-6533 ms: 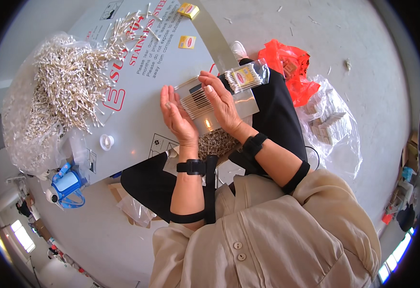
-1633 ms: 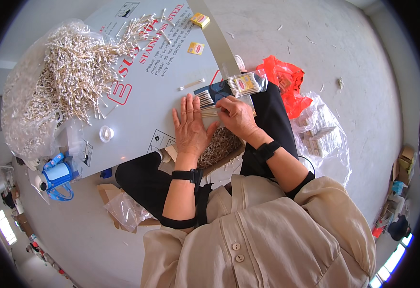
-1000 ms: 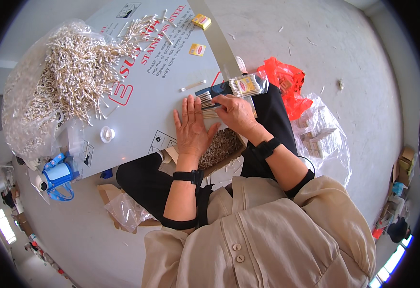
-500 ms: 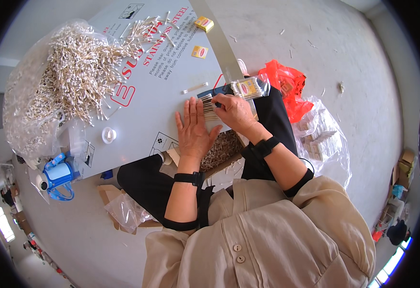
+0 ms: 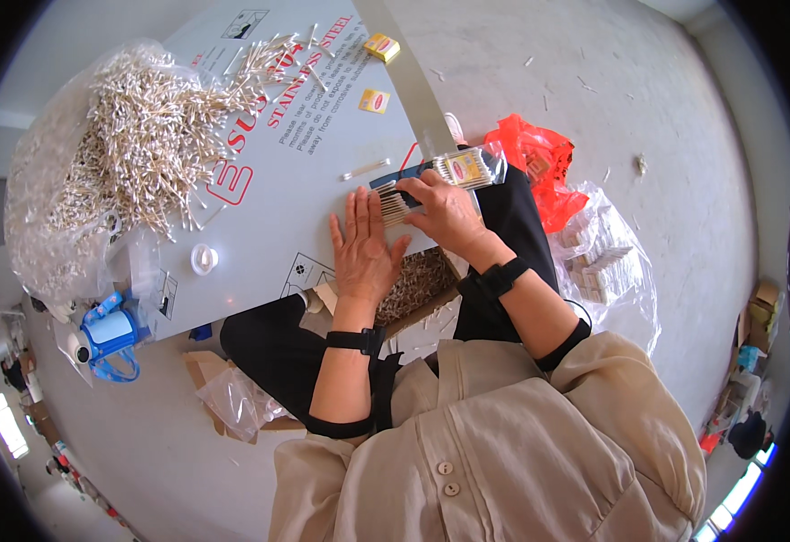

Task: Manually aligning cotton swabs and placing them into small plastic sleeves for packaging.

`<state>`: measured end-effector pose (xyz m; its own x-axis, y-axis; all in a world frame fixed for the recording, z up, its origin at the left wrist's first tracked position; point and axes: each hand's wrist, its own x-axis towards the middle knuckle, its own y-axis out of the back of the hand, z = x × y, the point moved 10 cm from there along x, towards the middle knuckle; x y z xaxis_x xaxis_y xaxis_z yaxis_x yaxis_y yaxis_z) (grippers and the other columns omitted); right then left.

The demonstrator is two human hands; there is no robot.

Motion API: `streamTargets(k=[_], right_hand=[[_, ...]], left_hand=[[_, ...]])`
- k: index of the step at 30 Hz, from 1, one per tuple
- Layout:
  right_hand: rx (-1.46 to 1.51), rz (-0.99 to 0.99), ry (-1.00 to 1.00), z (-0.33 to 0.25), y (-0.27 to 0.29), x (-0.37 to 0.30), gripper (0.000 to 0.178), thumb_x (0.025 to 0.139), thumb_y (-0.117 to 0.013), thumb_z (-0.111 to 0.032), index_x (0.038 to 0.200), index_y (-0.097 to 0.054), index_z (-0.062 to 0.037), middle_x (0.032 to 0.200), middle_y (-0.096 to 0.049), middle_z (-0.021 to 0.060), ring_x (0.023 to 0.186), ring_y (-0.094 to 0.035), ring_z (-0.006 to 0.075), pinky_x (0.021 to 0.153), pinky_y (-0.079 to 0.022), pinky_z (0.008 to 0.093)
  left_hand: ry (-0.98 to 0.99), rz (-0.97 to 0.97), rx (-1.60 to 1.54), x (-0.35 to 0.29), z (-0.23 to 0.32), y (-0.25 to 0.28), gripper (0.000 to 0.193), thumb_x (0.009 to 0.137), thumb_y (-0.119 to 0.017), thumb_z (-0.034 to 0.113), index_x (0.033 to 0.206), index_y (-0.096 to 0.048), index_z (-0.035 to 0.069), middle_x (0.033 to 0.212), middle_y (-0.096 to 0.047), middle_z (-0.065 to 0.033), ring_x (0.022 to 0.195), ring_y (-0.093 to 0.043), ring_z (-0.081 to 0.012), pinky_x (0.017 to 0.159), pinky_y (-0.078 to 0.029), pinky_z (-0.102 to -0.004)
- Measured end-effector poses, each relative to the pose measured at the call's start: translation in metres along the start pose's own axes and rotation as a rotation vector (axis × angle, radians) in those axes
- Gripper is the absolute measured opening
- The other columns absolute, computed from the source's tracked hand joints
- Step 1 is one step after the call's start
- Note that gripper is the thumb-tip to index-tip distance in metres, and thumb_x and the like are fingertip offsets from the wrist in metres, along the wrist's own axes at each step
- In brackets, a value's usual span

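On the left side of the grey table (image 5: 273, 217) I see a big heap of cotton swabs (image 5: 147, 135) in a clear bag. Next, the left hand (image 5: 365, 258) lies flat, grasping nothing, fingertips beside a row of swabs (image 5: 392, 202). This row is near the table's edge, between both hands: thin pale sticks, nearly parallel. The right hand (image 5: 446, 215) bends its fingers over them; whether it pinches any, I cannot tell. Rightmost, a clear packet (image 5: 464, 169) shows white swabs and a yellow label.

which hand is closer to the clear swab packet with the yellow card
Right. The right hand is just below-left of the packet; the left hand lies farther left.
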<state>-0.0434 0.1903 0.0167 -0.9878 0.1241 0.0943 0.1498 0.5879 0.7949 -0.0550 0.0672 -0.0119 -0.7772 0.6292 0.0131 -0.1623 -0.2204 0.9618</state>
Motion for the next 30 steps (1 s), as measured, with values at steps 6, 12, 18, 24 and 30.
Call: streamTargets(k=[6,12,18,24,30], right_hand=[[-0.081,-0.093,0.023,-0.004,-0.005,0.009,0.052,0.073,-0.077,-0.019,0.122,-0.059,-0.0127,0.099,-0.058,0.0109,0.087,-0.064,0.0317,0.072,-0.052,0.0407],[-0.213,-0.172,0.061,-0.005,-0.012,0.013,0.05,0.077,-0.075,-0.028,0.123,-0.059,-0.0153,0.1,-0.058,0.0085,0.086,-0.065,0.0282,0.072,-0.051,0.0396],[-0.27,-0.113,0.09,0.001,-0.007,0.012,0.048,0.076,-0.076,-0.031,0.12,-0.062,-0.0166,0.098,-0.058,0.0071,0.085,-0.065,0.027,0.076,-0.05,0.0413],[-0.228,-0.088,0.109,0.006,0.011,0.013,0.049,0.076,-0.076,-0.03,0.121,-0.061,-0.0176,0.107,-0.056,0.0067,0.106,-0.057,0.0275,0.09,-0.044,0.0441],[-0.465,0.125,0.026,0.056,0.052,-0.006,0.06,0.087,-0.062,-0.042,0.139,-0.047,-0.0188,0.148,-0.035,0.0109,0.142,-0.027,0.0291,0.114,-0.02,0.0499]], left_hand=[[-0.005,-0.007,-0.003,-0.001,-0.002,-0.002,0.079,0.094,-0.049,0.049,0.151,-0.021,0.003,0.159,-0.018,-0.013,0.148,-0.012,-0.0275,0.118,-0.008,-0.0514],[-0.019,0.0,0.005,0.0,0.0,-0.004,0.077,0.095,-0.048,0.047,0.151,-0.02,0.003,0.159,-0.018,-0.0135,0.148,-0.012,-0.028,0.118,-0.008,-0.0513],[-0.036,-0.017,-0.016,0.004,0.005,-0.006,0.076,0.097,-0.045,0.046,0.152,-0.016,0.003,0.159,-0.016,-0.0152,0.148,-0.011,-0.0299,0.119,-0.007,-0.0502],[-0.049,-0.011,0.008,0.011,0.012,-0.007,0.077,0.096,-0.046,0.046,0.152,-0.017,0.002,0.159,-0.016,-0.0169,0.148,-0.011,-0.0309,0.119,-0.008,-0.0503],[-0.029,-0.036,0.001,0.015,0.018,-0.004,0.079,0.093,-0.053,0.044,0.151,-0.02,0.002,0.159,-0.017,-0.0161,0.148,-0.013,-0.0297,0.119,-0.01,-0.0486]])
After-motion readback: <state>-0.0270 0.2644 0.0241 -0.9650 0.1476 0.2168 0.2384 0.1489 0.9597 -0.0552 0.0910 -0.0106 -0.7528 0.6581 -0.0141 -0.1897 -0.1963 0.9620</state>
